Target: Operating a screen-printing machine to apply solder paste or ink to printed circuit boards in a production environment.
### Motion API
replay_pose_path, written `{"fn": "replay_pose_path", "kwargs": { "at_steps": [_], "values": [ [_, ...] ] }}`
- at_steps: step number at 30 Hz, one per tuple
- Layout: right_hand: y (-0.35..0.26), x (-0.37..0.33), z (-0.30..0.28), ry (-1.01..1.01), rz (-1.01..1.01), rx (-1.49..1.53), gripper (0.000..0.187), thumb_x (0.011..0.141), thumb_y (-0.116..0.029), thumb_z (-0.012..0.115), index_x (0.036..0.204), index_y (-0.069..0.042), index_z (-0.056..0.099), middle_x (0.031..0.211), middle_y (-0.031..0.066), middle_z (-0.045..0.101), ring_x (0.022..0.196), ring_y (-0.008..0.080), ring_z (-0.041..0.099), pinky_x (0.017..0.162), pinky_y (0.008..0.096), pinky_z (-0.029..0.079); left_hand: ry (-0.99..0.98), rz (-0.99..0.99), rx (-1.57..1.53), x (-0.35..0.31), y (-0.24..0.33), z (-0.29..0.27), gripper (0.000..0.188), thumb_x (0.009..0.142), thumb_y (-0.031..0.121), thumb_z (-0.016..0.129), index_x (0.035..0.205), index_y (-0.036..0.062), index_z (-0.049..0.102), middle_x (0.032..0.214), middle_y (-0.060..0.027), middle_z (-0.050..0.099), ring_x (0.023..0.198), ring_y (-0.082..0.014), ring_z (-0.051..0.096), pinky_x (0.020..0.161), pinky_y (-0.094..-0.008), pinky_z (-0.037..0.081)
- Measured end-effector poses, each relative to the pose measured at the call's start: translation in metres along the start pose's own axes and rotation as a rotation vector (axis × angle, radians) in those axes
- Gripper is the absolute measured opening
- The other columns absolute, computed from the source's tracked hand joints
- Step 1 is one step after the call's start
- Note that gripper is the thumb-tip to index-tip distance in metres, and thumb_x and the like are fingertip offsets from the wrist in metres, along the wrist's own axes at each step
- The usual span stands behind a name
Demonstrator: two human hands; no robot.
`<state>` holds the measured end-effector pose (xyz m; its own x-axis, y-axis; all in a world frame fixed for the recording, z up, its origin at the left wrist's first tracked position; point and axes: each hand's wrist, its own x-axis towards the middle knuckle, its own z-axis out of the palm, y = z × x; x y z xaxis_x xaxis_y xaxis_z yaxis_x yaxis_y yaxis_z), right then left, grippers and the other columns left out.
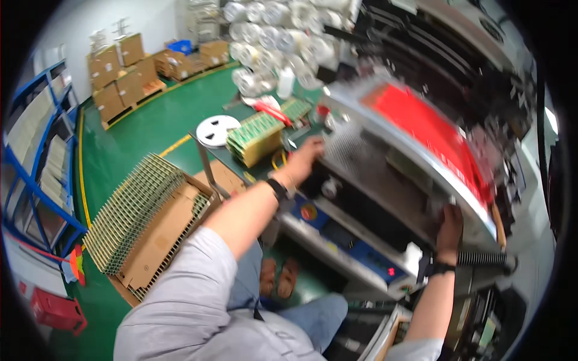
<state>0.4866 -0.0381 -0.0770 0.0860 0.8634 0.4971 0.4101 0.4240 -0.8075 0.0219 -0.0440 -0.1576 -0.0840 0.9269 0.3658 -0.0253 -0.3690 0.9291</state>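
A bench machine has a tilted metal frame [415,153] with a red sheet [421,129] stretched across its middle. Beneath the frame lies a grey perforated metal plate [355,150]. At the plate's left end, my left hand [306,159] has its fingers curled against the corner. My right hand [449,228] reaches up at the plate's right end, close under the frame's front edge; its fingers are blurred and partly hidden. The machine's blue control panel [355,249], with a red knob and lit red digits, faces me below the plate.
Left of me, an open carton [156,234] carries rows of upright green circuit boards [129,210]. More boards [256,138] stand on the bench beside a white reel [218,130]. A blue rack [42,162] is at far left. Stacked cartons [123,78] and clear-wrapped rolls [274,36] line the back.
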Motion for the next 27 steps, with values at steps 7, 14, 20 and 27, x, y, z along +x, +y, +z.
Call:
{"fn": "replay_pose_path", "kwargs": {
  "at_steps": [7,14,20,27],
  "values": [
    [0.0,0.006,0.003,-0.015,0.024,0.016,0.021,0.097,-0.024,0.06,0.094,-0.003,0.067,0.079,0.0008,0.061,0.064,0.0107,0.053,0.06,0.0268,0.042,-0.092,-0.266,0.231,-0.006,0.053,0.002,0.047,0.104,0.032,0.04,0.147,0.0142,0.044,0.135,-0.0052,0.055,0.121,-0.0178,0.051,0.101,-0.0337,0.039],
    [0.019,0.007,-0.003,-0.032,0.099,0.191,0.02,0.097,-0.024,0.062,0.096,-0.004,0.065,0.077,0.0004,0.061,0.064,0.0087,0.053,0.06,0.0257,0.044,-0.06,-0.343,0.203,-0.002,0.04,0.005,0.048,0.103,0.036,0.038,0.149,0.0232,0.043,0.136,-0.0009,0.055,0.125,-0.0141,0.047,0.096,-0.0345,0.039],
    [0.012,0.005,0.0,-0.045,0.12,0.271,0.02,0.098,-0.025,0.063,0.102,-0.005,0.066,0.08,-0.0006,0.062,0.066,0.0074,0.054,0.061,0.0244,0.045,-0.052,-0.312,0.171,-0.001,0.033,-0.002,0.047,0.103,0.035,0.038,0.148,0.0224,0.043,0.138,0.0005,0.054,0.123,-0.0138,0.048,0.093,-0.0341,0.04],
    [0.005,0.002,-0.003,-0.04,0.148,0.238,0.019,0.098,-0.024,0.062,0.101,-0.006,0.065,0.082,-0.0011,0.062,0.072,0.0069,0.054,0.067,0.0226,0.044,-0.096,-0.273,-0.024,-0.002,0.023,0.007,0.048,0.103,0.034,0.037,0.148,0.019,0.041,0.136,-0.0026,0.055,0.119,-0.0135,0.052,0.095,-0.0329,0.043]
  ]
}}
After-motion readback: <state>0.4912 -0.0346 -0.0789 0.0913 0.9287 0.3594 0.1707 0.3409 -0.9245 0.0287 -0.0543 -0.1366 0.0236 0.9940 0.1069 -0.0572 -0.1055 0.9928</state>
